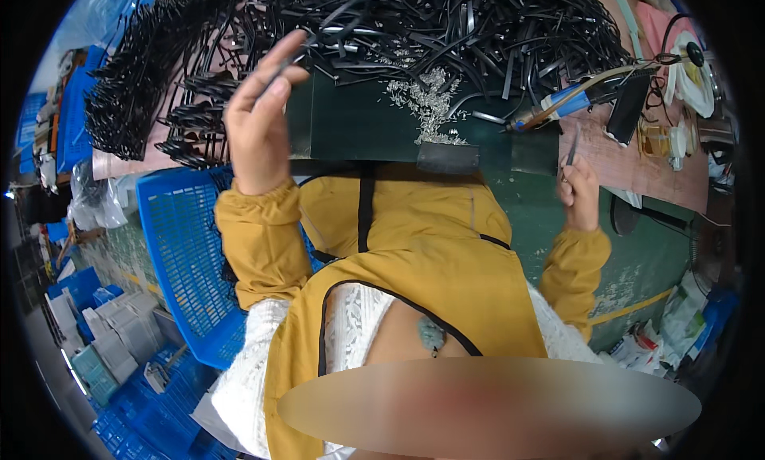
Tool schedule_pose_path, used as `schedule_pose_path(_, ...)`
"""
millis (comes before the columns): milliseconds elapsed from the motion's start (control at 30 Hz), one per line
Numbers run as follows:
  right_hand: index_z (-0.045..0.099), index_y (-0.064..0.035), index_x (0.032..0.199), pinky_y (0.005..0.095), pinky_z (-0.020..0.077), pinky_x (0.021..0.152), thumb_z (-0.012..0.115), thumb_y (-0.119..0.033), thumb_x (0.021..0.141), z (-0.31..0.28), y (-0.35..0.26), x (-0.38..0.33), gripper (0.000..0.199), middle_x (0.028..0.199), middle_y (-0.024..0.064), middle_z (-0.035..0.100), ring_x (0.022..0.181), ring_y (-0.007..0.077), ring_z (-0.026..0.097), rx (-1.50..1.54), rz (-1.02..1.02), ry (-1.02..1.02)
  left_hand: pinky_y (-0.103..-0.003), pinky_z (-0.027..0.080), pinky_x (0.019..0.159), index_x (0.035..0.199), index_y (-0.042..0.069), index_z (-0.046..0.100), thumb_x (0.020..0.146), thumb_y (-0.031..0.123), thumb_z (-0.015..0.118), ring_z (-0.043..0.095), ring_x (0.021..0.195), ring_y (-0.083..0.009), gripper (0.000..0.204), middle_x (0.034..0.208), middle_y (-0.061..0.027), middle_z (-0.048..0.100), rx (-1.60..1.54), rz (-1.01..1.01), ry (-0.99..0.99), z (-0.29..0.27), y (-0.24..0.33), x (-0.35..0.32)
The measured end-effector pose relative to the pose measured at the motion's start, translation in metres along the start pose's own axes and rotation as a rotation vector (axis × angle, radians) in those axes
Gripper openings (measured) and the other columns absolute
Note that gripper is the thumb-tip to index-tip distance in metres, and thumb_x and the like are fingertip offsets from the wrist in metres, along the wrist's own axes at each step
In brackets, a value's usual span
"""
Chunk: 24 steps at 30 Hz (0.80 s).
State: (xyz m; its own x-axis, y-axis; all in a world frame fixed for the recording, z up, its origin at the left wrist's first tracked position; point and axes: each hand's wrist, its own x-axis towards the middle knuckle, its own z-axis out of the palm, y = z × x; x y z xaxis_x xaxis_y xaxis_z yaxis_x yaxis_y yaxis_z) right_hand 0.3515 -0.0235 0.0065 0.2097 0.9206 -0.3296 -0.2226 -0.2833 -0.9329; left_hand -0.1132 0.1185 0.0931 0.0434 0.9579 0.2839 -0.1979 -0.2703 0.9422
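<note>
My left hand (259,129) is raised over the table's left part, fingers pointing up and away. A thin dark strip (280,74) is pinched between its thumb and fingers; its far end merges with the black pile behind. On the right, my right hand (582,190) is closed round a slim, dark pointed tool, perhaps tweezers (573,147), with the tip upward. Between the hands, a heap of small silvery metal pieces (430,101) lies on the dark green work surface (343,121). Behind it spreads a tangled pile of black strips (462,25).
Bundled black strips (131,93) line the table's left side. A soldering-iron-like tool with a blue grip (566,101) reaches in from the right, above a small dark block (448,157). A blue plastic basket (183,253) stands left of my lap. Blue crates (155,404) sit farther left.
</note>
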Motion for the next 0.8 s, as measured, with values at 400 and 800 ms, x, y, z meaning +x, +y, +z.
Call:
schedule_pose_path(400,0.068,0.0077,0.105,0.0299,0.0518,0.082,0.052,-0.014,0.104,0.144,0.01,-0.011,0.027,0.107,0.013,0.056,0.09,0.02,0.062,-0.148,-0.652,-0.179,-0.042,0.046,0.106,0.094,0.0,0.061,0.108,0.025,0.044,0.061,0.121,-0.0316,0.034,0.121,-0.0145,0.063,-0.817,-0.268,0.021,0.098,-0.07,-0.046)
schedule_pose_path(800,0.068,0.0059,0.101,0.023,0.0563,0.066,0.07,0.003,0.094,0.17,0.036,0.005,0.008,0.097,0.0093,0.069,0.072,0.0109,0.066,-0.236,-0.427,0.066,-0.032,0.057,0.078,0.136,0.0,0.04,0.105,0.004,0.046,0.068,0.083,-0.021,0.033,0.105,-0.0185,0.068,-0.39,-0.045,0.106,0.125,-0.111,-0.075)
